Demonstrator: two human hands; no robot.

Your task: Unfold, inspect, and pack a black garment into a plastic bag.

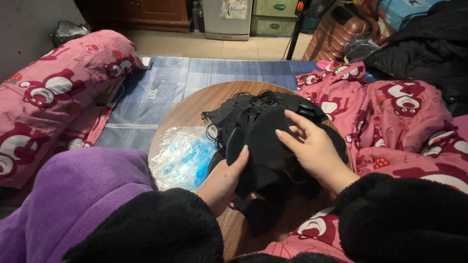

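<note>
In the middle of the frame, the left hand (225,179) pinches a black mask (261,151) while the right hand (312,148) lies spread on top. It looks mid-sorting; next calls for a gentle pull from the black pile (253,109).

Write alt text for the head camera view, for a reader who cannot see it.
Two bare hands hold a black face mask over a round wooden table: the left hand grips it from below, the right hand rests on top. A pile of black masks lies behind, a clear plastic bag to the left, with pink cartoon-print bedding around.
</note>
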